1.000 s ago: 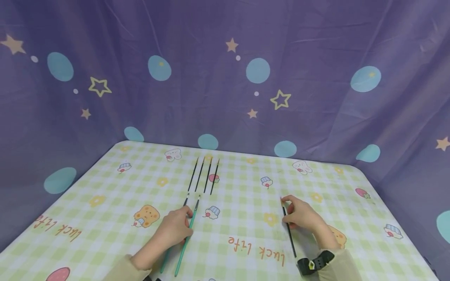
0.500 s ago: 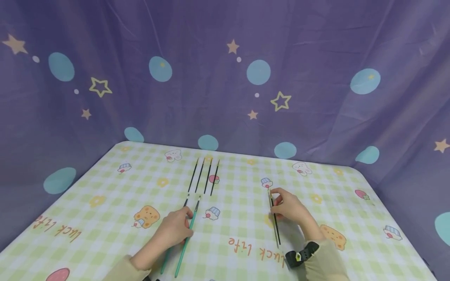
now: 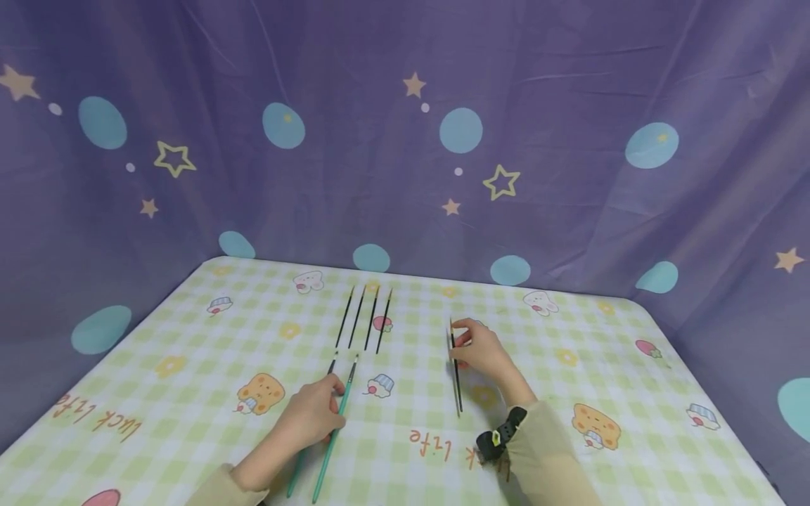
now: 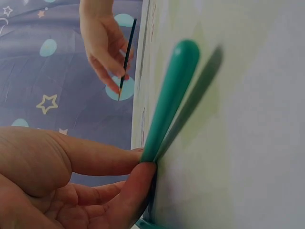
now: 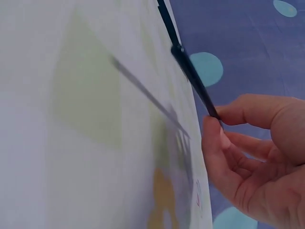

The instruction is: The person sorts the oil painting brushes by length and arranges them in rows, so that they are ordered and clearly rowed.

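Observation:
In the head view my left hand [image 3: 310, 416] rests low over the table, its thumb and finger pinching a green-handled paintbrush [image 3: 329, 457]. A second green paintbrush [image 3: 294, 478] lies to its left, its middle hidden under that hand. The left wrist view shows the rounded end of the held green handle [image 4: 172, 95] and its shadow close by. Right of centre, my right hand [image 3: 484, 351] pinches a thin black paintbrush [image 3: 457, 383] near its bristle end, bristles pointing away from me. A shadow runs beside this brush on the cloth, and its dark handle [image 5: 195, 76] appears in the right wrist view.
Several thin black paintbrushes [image 3: 372, 320] lie side by side toward the back, left of my right hand. A green-checked cloth [image 3: 424, 393] with printed cartoons covers the table. Behind its far edge hangs a purple curtain [image 3: 354, 190] with stars and blue ovals.
My right hand has carried the black paintbrush left and slightly away from me, toward the row of black brushes. The left hand stays in place on the green paintbrush.

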`<state>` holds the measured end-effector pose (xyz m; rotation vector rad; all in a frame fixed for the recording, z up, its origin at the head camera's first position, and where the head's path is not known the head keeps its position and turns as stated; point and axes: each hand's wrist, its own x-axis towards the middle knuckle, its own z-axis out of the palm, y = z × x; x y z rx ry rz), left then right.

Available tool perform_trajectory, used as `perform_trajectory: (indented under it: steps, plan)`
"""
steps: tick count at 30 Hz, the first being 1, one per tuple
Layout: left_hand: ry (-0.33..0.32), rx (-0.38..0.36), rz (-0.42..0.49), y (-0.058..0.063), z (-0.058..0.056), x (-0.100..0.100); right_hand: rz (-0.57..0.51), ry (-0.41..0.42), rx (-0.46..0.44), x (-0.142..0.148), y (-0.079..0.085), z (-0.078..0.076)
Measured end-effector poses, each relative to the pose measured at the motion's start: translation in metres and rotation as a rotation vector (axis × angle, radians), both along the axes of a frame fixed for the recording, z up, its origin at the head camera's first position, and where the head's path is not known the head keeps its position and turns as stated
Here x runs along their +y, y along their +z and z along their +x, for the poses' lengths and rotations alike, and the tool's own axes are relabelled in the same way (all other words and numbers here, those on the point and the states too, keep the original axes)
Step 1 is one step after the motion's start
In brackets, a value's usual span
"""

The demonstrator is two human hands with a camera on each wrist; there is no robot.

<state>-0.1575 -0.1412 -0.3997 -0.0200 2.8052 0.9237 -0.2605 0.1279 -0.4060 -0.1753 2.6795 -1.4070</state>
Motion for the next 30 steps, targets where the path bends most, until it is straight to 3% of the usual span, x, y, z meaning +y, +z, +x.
perform_trajectory:
  steps: [14, 23, 30]
  plan:
    - [-0.007, -0.004, 0.007, 0.002, 0.001, 0.001, -0.043, -0.108, -0.008, -0.033, -0.010, -0.031]
    - [-0.004, 0.000, -0.005, 0.003, 0.001, 0.003, -0.198, -0.136, -0.055, -0.054, -0.011, -0.048]
    - [-0.001, -0.012, -0.023, 0.001, 0.000, 0.001, -0.223, -0.133, -0.060, -0.068, -0.010, -0.058]
